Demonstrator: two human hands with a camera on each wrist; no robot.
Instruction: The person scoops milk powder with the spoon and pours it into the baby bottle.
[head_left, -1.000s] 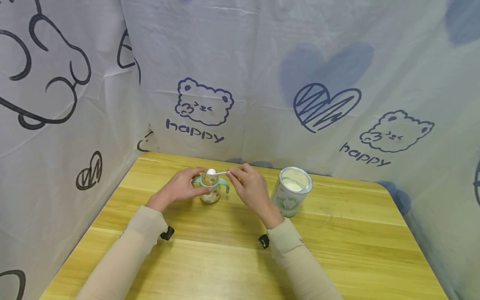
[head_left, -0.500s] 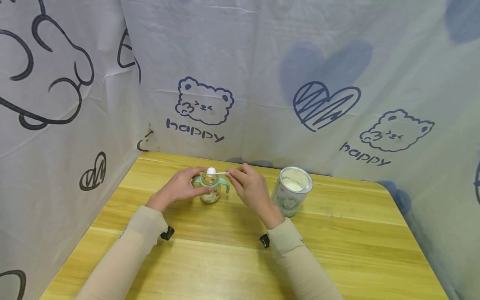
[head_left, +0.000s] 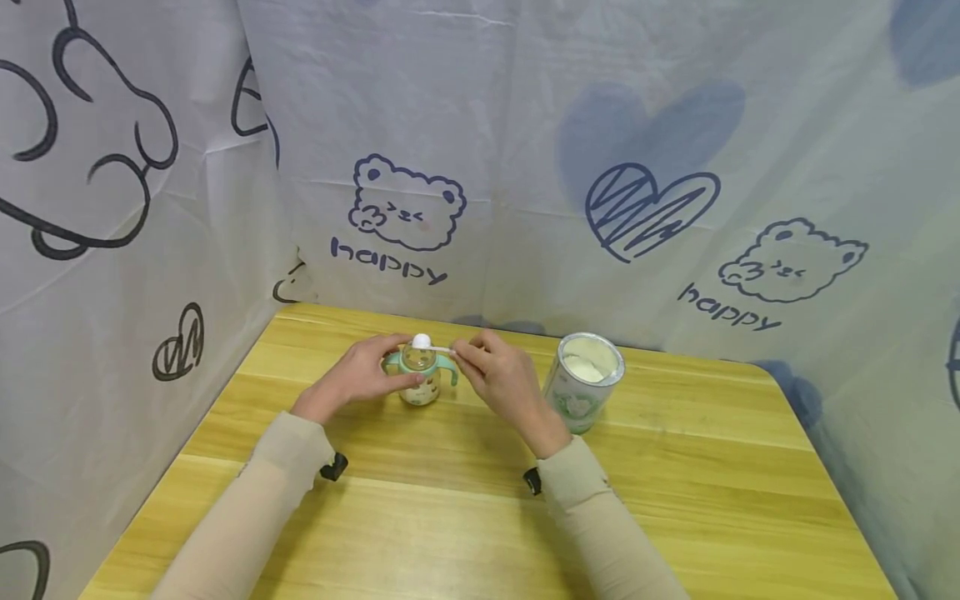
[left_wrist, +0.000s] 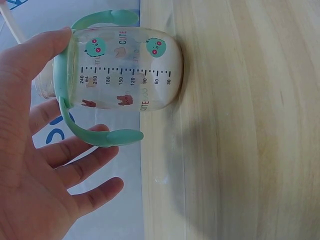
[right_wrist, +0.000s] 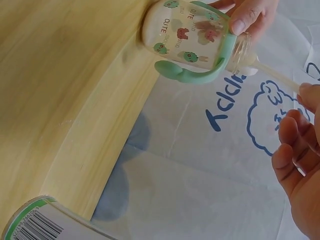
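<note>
A clear baby bottle with mint-green handles stands uncapped on the table. Pale contents lie at its bottom in the left wrist view, where a millilitre scale runs along its wall. My left hand grips the green collar between thumb and index finger, the other fingers apart from the bottle. With my right hand I pinch the thin handle of a white scoop, whose bowl is at the bottle mouth. In the right wrist view the bowl meets the glass neck; its inside is hidden.
An open tin of pale powder stands right of my right hand, its barcode side showing in the right wrist view. The wooden table meets a printed cloth at the back and left.
The scoop's handle end has dropped slightly and its bowl looks turned over at the bottle mouth. My right hand has shifted slightly; the left hand and bottle keep their place.
</note>
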